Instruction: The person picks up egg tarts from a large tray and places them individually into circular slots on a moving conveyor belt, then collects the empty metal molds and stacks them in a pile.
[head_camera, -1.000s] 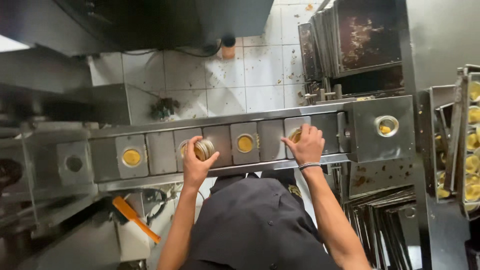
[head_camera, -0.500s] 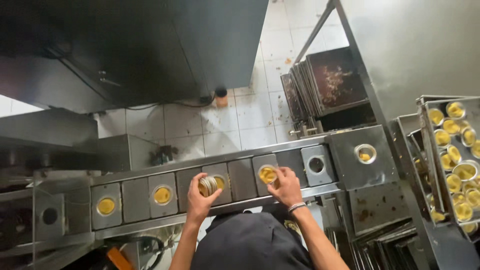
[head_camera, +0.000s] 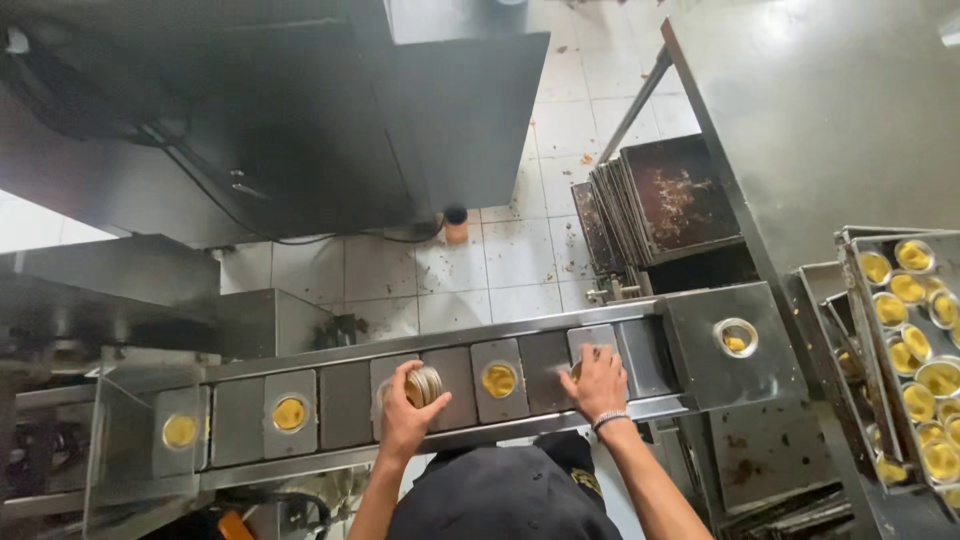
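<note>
left hand fingers curled round your stack of tart tins over conveyor | right hand fingers spread flat, pressing 1 tin into plate slot | 3 slots filled, several bare

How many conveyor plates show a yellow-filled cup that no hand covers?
4: one at the far left end, one on the next filled plate, one between the hands, one on the large right-end plate. The right hand may hide another.
</note>
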